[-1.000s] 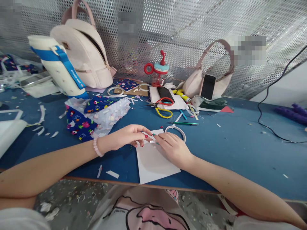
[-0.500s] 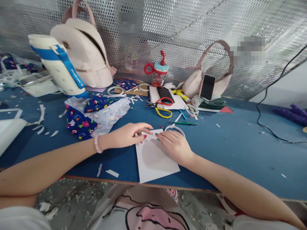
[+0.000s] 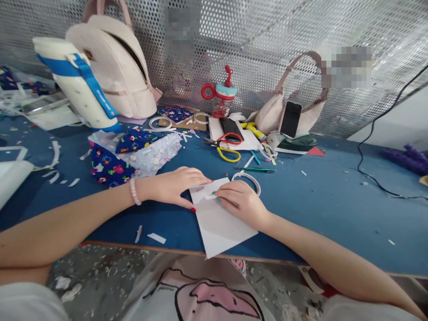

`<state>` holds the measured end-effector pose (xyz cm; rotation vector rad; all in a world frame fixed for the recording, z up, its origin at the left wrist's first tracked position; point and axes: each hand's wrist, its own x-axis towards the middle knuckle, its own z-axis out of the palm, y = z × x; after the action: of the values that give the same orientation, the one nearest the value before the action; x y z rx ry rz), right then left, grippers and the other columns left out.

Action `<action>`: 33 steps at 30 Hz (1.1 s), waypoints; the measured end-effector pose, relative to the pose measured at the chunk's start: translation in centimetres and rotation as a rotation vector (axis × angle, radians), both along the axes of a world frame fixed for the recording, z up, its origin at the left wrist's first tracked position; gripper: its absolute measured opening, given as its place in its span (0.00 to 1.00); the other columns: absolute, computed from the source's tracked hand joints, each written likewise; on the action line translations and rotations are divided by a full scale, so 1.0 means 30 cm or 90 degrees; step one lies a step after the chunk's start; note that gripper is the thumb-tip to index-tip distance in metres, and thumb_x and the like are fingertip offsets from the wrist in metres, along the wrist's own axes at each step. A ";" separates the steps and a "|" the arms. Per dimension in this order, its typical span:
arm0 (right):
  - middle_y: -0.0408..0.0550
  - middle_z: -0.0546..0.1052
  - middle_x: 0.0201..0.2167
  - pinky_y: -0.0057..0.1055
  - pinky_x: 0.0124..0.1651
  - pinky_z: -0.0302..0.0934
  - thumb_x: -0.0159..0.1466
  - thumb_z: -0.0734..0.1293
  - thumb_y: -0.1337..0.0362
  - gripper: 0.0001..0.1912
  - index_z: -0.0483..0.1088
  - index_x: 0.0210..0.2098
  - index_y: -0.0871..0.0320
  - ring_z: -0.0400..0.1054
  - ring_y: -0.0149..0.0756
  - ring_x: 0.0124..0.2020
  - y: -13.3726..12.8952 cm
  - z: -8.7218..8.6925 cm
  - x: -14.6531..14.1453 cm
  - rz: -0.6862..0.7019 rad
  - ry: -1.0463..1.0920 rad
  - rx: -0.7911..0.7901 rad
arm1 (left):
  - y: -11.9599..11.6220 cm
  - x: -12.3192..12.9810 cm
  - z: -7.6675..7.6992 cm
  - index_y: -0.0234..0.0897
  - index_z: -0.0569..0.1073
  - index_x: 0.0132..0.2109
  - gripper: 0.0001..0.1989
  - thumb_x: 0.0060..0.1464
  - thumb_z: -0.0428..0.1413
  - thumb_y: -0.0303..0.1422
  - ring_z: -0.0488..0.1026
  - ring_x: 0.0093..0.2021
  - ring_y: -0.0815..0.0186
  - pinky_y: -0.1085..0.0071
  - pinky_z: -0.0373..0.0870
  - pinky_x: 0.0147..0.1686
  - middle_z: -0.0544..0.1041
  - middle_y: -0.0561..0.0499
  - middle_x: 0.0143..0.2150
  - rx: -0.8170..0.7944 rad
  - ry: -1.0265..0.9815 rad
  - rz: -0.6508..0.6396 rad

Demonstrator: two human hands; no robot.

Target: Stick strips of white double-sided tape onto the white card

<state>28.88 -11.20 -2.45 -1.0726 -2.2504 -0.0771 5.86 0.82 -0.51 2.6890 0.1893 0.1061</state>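
Blue bench [image 3: 334, 205] underneath, patterned wrap [image 3: 110, 167] at left, my left grip [image 3: 202, 195] apart at the left edge of the white sheet [image 3: 224, 227], my right grip [image 3: 216, 196] together on a small white strip [image 3: 209, 196], white ring [image 3: 258, 184] just beyond.

A blue table [image 3: 334, 209] carries white paper [image 3: 225, 227], scissors [image 3: 223, 146], and apparently a tape roll [image 3: 258, 185].
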 end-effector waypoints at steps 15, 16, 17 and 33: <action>0.52 0.78 0.38 0.36 0.44 0.71 0.67 0.60 0.70 0.12 0.77 0.39 0.57 0.73 0.36 0.41 -0.003 0.008 -0.022 0.121 0.068 -0.169 | 0.006 0.005 -0.045 0.43 0.66 0.62 0.26 0.59 0.58 0.40 0.59 0.65 0.53 0.59 0.47 0.63 0.67 0.44 0.64 -0.022 -0.047 -0.043; 0.52 0.78 0.38 0.36 0.44 0.71 0.67 0.61 0.70 0.12 0.77 0.38 0.57 0.73 0.36 0.41 -0.003 0.008 -0.022 0.127 0.066 -0.165 | 0.007 0.004 -0.047 0.43 0.66 0.63 0.26 0.59 0.58 0.40 0.59 0.65 0.53 0.59 0.47 0.63 0.67 0.44 0.64 -0.018 -0.044 -0.044; 0.52 0.78 0.37 0.36 0.44 0.71 0.67 0.61 0.70 0.12 0.77 0.38 0.58 0.73 0.36 0.40 -0.004 0.008 -0.021 0.132 0.065 -0.161 | 0.007 0.004 -0.048 0.43 0.66 0.63 0.26 0.59 0.58 0.40 0.59 0.65 0.52 0.59 0.47 0.63 0.66 0.44 0.64 -0.013 -0.041 -0.046; 0.53 0.77 0.37 0.35 0.42 0.71 0.66 0.62 0.70 0.11 0.78 0.38 0.59 0.71 0.36 0.39 -0.008 -0.005 -0.019 0.136 0.046 -0.142 | 0.003 0.004 -0.045 0.42 0.66 0.62 0.24 0.61 0.56 0.39 0.59 0.65 0.52 0.60 0.50 0.62 0.65 0.43 0.65 0.019 -0.036 -0.060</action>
<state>28.31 -11.43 -2.61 -0.9225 -2.3319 0.3038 5.97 0.92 -1.87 2.7148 0.0436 0.1571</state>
